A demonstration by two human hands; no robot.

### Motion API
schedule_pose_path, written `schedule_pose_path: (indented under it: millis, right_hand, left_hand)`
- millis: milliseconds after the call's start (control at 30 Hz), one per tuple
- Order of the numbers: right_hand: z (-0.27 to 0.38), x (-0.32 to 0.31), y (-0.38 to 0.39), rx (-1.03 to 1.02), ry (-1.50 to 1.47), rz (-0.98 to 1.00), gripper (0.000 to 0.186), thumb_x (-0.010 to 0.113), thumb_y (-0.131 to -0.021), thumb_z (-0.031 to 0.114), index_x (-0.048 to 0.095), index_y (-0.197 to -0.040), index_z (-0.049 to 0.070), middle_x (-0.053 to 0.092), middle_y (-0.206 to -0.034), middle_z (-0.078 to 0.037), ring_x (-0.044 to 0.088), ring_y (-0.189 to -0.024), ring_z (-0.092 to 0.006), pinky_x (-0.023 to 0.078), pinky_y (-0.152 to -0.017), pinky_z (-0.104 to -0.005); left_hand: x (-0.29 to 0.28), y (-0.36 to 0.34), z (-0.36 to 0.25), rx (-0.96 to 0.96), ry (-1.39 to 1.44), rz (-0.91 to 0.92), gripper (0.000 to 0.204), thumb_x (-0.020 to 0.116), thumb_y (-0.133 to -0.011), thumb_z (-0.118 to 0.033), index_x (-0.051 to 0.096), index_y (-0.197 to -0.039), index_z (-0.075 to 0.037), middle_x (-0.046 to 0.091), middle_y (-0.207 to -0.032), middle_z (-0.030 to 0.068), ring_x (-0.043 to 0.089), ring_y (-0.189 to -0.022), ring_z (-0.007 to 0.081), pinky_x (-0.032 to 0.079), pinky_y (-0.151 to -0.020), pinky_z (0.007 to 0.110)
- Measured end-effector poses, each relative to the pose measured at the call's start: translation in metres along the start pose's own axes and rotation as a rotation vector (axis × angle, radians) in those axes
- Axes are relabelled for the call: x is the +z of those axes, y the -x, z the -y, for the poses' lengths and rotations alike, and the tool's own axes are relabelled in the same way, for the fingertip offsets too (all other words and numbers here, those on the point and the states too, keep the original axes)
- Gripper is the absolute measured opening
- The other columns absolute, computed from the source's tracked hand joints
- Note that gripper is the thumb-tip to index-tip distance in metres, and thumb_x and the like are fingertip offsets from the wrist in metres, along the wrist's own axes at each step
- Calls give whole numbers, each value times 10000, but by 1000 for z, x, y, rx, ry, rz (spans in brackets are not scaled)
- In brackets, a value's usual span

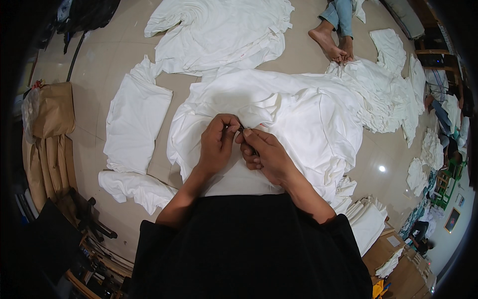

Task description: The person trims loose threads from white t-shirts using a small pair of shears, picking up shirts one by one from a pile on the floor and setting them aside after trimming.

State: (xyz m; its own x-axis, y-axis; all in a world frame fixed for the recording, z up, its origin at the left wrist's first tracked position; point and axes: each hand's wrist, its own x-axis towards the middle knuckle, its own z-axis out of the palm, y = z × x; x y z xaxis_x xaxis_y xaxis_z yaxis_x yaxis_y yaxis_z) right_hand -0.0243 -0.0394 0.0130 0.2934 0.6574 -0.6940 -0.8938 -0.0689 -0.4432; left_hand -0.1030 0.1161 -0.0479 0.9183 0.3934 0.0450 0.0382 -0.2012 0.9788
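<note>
My left hand (218,142) and my right hand (266,153) meet over a large heap of white cloth (313,122). The fingers of the left are closed in a pinch; what they hold, if anything, is too small to make out. In the right hand's curled fingers sits a small dark tool (255,150), mostly covered, its tip close to the left fingertips. Its kind does not show. A raised fold of the white cloth (260,113) stands just beyond the fingertips, with a small reddish spot beside the right hand.
White garments (219,35) lie spread beyond the heap. A folded white stack (137,119) rests at left. Another person's bare feet (328,45) touch white cloth (373,89) at far right. Brown paper bundles (55,109) stand at far left, cardboard boxes (383,249) at lower right.
</note>
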Motion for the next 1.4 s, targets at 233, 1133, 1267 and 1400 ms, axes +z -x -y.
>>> schedule_pose_path:
  millis: [233,1133,1267,1400]
  right_hand:
    - [0,1,-1,-15,8,-28,265,533,-1136,305,631,-1061,71,469,-748,51,342,-589,-42,313,-536,-221]
    - [45,-43,27,-492,-49,-296,324,532,-1126,320,629,-1122,11,499,-787,9,391,-585,-57,344,-516,-226]
    - [53,-43,23,-517,65,-331,297,585,-1108,326,635,-1039,42,487,-747,35,366,-573,-46,329,-519,-223]
    - [55,-52,30,-605,483,-608,318,694,-1060,281,586,-831,89,479,-716,62,341,-560,-40,307,-529,-229]
  left_hand:
    - [1,-1,1,40,10,-8,82,583,-1004,50,606,-1061,-5,667,-969,102,641,-845,200,522,-783,308]
    - [-183,161,209,-673,-580,-482,216,561,-1103,-138,593,-998,48,665,-953,129,694,-848,201,581,-850,349]
    - [-180,256,297,-755,-446,-391,178,578,-1057,-108,635,-993,47,698,-872,158,696,-780,252,565,-781,373]
    - [-177,236,298,-294,-996,-523,179,607,-1039,-131,683,-1044,31,727,-841,168,692,-756,300,548,-734,398]
